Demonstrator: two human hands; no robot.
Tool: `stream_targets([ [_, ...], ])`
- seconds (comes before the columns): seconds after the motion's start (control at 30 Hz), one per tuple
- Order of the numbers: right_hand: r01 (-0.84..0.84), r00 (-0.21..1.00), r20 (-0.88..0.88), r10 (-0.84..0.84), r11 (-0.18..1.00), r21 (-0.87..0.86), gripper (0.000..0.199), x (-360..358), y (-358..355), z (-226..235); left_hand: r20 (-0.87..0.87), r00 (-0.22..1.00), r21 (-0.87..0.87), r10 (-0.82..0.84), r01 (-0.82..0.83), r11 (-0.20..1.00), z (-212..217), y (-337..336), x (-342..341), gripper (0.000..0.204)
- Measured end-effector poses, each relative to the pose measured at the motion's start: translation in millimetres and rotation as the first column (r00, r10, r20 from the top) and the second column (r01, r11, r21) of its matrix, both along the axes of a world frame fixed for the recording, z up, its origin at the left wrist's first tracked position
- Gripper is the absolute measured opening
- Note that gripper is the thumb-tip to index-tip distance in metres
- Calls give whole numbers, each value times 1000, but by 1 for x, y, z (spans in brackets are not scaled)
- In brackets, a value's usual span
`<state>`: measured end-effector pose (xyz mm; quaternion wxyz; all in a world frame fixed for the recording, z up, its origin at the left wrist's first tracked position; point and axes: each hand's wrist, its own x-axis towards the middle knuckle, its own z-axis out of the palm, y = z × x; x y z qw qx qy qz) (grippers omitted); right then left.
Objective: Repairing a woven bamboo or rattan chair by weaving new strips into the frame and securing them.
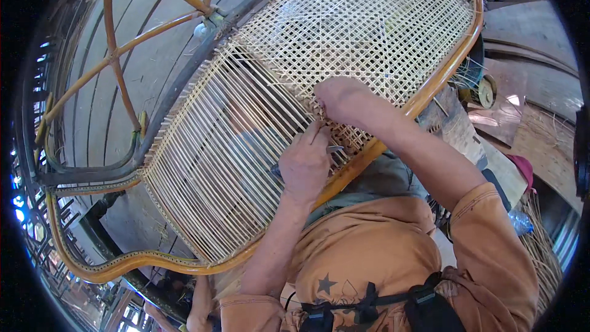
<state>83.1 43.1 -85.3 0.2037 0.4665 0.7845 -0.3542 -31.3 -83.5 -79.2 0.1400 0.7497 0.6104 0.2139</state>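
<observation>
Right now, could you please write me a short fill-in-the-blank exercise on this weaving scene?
1. The left hand holds a small ____ tool.
2. The right hand presses on the woven ____ panel.
3. The panel's curved frame is ____ in colour.
4. The person's shirt is ____.

Missing words: metal; cane; orange; orange

Bright daylight, strong fisheye edge distortion

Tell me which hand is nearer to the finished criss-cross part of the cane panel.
Right. The right hand rests on the edge of the criss-cross weave. The left hand is lower, over the plain parallel strands, holding a thin metal tool.
</observation>
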Motion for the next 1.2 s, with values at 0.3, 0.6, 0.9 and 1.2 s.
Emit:
stream_targets([
  [0.3, 174, 835, -457, -307, 935, -309, 11, 31, 13, -4, 48, 999, -113, 23, -17, 993, 4, -1, -2, 30],
  [0.6, 333, 691, -505, -518, 847, -414, 8, 41, 9, -3, -8, 1000, -149, -11, 9, 989, 6, -3, 3, 29],
  [0.9, 785, 372, -587, -719, 581, -214, 15, 175, -77, 72, -88, 989, 22, -115, 118, 993, 0, -4, -4, 25],
  [1.2, 654, 717, 58, -694, 700, 286, 20, 262, -267, 11, -108, 992, 10, -64, 65, 998, 3, -6, 2, 27],
])
